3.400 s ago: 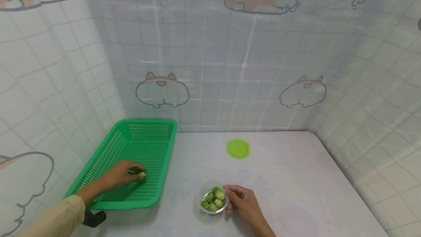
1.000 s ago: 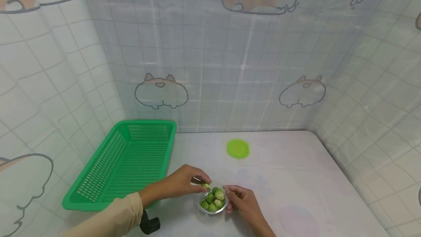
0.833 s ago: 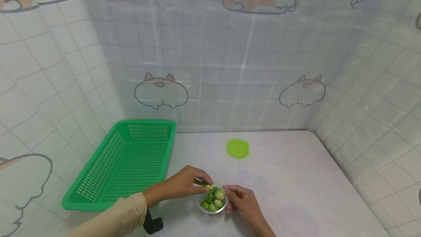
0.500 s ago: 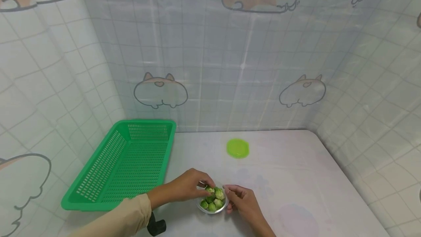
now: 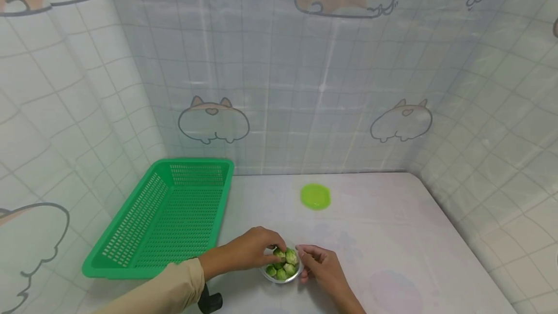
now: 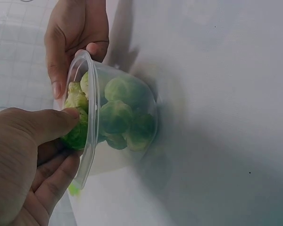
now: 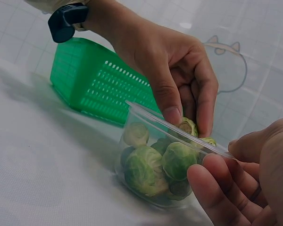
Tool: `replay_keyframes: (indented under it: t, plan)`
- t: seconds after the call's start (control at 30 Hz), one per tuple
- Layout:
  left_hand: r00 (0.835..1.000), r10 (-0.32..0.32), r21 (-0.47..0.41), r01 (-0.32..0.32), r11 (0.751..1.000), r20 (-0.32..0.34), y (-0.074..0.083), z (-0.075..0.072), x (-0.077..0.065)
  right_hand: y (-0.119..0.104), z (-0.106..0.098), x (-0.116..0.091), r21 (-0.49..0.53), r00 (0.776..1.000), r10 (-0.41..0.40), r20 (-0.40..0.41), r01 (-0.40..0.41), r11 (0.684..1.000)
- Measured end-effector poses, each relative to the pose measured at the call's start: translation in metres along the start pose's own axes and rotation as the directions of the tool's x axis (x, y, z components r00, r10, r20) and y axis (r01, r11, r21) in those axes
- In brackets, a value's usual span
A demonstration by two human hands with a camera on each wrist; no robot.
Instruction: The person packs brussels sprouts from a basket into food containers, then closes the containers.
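A round clear plastic tub [image 7: 153, 120] stands on the table, with several Brussels sprouts [image 7: 144, 170] piled inside. My left hand [image 5: 255, 252] reaches over its rim from the left, thumb and fingers pinching one Brussels sprout [image 6: 77, 134] at the top of the pile. In the left wrist view the thumb lies across that sprout, level with the opening. My right hand [image 5: 323, 269] pinches the tub's rim on the right, its thumb above and curled fingers against the outside wall, as the right wrist view shows.
A green perforated plastic basket [image 5: 159, 271] sits at the left of the white table [image 5: 375, 236]. Farther back lies a lime-green round lid [image 5: 316, 196]. Patterned curtain-like walls [image 5: 283, 86] enclose the table's back and sides. A black device [image 7: 66, 22] is strapped to the left wrist.
My left hand has come from inside the green basket over to the tub with a Brussels sprout, then lowered it onto the pile. The right hand has stayed at the tub's rim.
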State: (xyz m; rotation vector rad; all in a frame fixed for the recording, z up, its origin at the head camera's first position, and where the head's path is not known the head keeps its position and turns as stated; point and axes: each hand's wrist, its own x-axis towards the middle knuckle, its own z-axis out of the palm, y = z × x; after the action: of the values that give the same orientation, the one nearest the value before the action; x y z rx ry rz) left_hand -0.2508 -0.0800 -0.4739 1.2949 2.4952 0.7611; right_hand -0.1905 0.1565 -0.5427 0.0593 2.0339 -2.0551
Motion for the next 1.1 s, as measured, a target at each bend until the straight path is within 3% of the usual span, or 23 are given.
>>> replay_keyframes:
  t: [0.47, 0.63, 0.87, 1.0, 1.1]
  plan:
    - [0.999, 0.013, 0.016, -0.013, 1.000, -0.044, 0.002, -0.010, -0.003, 0.000, 0.002, 0.004, 0.007, 1.000, -0.020, 0.014, 0.020, 1.000]
    - [0.994, -0.020, -0.090, 0.011, 0.996, -0.105, -0.001, -0.017, 0.002, -0.002, 0.003, 0.006, 0.009, 1.000, -0.025, 0.016, 0.025, 1.000]
    - [0.979, -0.097, -0.242, 0.051, 0.969, -0.182, -0.004, -0.028, 0.028, -0.003, 0.000, 0.006, -0.027, 0.999, 0.000, -0.045, -0.001, 1.000]
    - [0.969, -0.108, -0.253, 0.049, 0.966, -0.223, -0.007, -0.037, 0.052, -0.007, -0.011, 0.005, -0.046, 0.992, -0.014, -0.126, 0.009, 0.999]
    - [0.962, -0.097, -0.229, 0.038, 0.973, -0.255, -0.014, -0.044, 0.069, -0.015, -0.025, 0.010, -0.082, 0.978, -0.068, -0.199, 0.053, 0.995]
